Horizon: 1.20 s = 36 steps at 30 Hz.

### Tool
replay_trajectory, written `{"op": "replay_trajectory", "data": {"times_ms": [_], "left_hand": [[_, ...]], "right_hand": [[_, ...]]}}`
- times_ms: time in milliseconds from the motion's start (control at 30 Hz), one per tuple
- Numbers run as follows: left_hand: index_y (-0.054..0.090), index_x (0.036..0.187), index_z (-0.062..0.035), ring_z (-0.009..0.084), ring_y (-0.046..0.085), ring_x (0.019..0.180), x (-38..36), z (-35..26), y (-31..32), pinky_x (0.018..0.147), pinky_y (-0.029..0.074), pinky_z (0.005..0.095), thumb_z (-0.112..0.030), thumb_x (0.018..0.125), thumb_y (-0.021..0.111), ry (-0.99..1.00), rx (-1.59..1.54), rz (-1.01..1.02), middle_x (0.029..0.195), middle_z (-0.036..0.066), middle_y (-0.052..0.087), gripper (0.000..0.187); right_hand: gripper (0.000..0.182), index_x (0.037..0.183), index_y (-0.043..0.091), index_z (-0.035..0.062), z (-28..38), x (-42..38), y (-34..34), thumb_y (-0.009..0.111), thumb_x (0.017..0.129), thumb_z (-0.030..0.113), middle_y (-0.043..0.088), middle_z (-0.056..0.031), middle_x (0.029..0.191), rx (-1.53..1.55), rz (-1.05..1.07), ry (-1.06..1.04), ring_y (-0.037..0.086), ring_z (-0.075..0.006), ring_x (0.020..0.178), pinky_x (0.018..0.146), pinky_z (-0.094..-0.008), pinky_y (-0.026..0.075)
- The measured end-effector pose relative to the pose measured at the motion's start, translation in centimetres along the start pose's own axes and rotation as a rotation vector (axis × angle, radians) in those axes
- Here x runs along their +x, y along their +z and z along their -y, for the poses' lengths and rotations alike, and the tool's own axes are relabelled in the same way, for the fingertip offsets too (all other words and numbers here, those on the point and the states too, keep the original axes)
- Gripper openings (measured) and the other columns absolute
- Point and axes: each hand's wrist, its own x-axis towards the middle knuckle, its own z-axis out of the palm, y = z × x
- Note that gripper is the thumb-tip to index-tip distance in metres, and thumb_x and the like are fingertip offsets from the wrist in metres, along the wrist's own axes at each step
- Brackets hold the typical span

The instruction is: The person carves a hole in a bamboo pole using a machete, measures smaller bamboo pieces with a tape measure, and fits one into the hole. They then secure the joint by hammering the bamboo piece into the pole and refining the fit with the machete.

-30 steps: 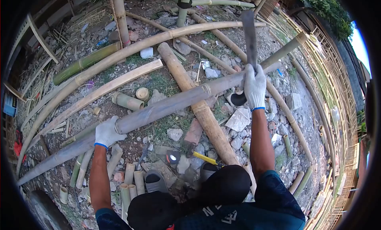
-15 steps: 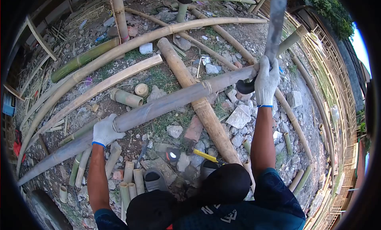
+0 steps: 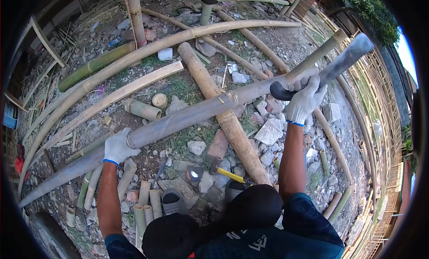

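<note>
A long grey-brown bamboo pole (image 3: 187, 117) slants from the lower left up to the right, lying across a thicker tan bamboo pole (image 3: 239, 143). My left hand (image 3: 119, 147), in a white knitted glove, is closed round the grey pole at its lower left part. My right hand (image 3: 306, 100), gloved too, grips the dark curved handle of a machete (image 3: 346, 58) near the pole's upper right end. The machete's blade points up and right and is blurred. Behind the blade, a shorter bamboo piece (image 3: 318, 53) leans upward.
A long curved bamboo pole (image 3: 178, 37) and a split bamboo length (image 3: 129, 84) lie ahead. Short bamboo offcuts (image 3: 144, 108) and broken stones (image 3: 271, 130) litter the ground. Near my feet are a tape measure (image 3: 194, 173) and a yellow-handled tool (image 3: 231, 174). Bamboo strips line the right side.
My right hand has turned, tilting the machete from nearly upright down to the right, its handle shifting slightly. My left hand and the grey pole stay in place.
</note>
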Motion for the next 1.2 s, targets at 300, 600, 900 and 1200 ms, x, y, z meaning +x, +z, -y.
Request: {"op": "replay_trajectory", "data": {"times_ms": [300, 600, 900, 1200], "left_hand": [[0.063, 0.125, -0.012, 0.0385, 0.071, 0.102, 0.0, 0.4, 0.7, 0.089, 0.057, 0.0482, -0.047, 0.057, 0.089, 0.031, 0.002, -0.056, 0.109, 0.018, 0.073, 0.08], [0.063, 0.127, -0.0123, 0.0364, 0.072, 0.102, -0.4, 0.6, 1.4, 0.09, 0.057, 0.0473, -0.045, 0.057, 0.091, 0.009, 0.033, -0.097, 0.108, 0.017, 0.073, 0.083], [0.063, 0.131, -0.0134, 0.0371, 0.073, 0.1, -0.4, 0.5, 1.6, 0.089, 0.057, 0.0474, -0.045, 0.056, 0.091, 0.011, 0.031, -0.106, 0.105, 0.018, 0.074, 0.086], [0.062, 0.13, -0.0144, 0.0371, 0.073, 0.1, -0.1, 0.3, 1.6, 0.088, 0.057, 0.0477, -0.045, 0.057, 0.091, 0.008, 0.034, -0.097, 0.105, 0.017, 0.075, 0.085]], "right_hand": [[0.024, 0.103, 0.063, 0.0018, 2.1, -4.4, 2.3, 0.059, 0.105, 0.026, 0.063, -0.0082, 0.075, -0.988, 0.375, 0.265, 0.063, -0.0167, 0.067, 0.062, -0.0346, 0.05], [0.032, 0.115, 0.066, 0.0019, -8.1, -15.6, -5.0, 0.059, 0.101, 0.03, 0.071, -0.031, 0.095, -1.196, 0.722, 0.459, 0.069, -0.0528, 0.099, 0.088, -0.0542, 0.053], [0.024, 0.095, 0.046, 0.0128, 1.0, -2.8, 1.5, 0.051, 0.111, 0.03, 0.044, 0.0027, 0.067, -0.192, -0.128, 0.165, 0.042, -0.011, 0.052, 0.049, -0.0307, 0.039], [0.031, 0.11, 0.065, -0.0019, -0.6, -7.0, 0.5, 0.058, 0.106, 0.028, 0.071, -0.023, 0.081, -1.161, 0.51, 0.177, 0.072, -0.0398, 0.077, 0.072, -0.0471, 0.055]]}}
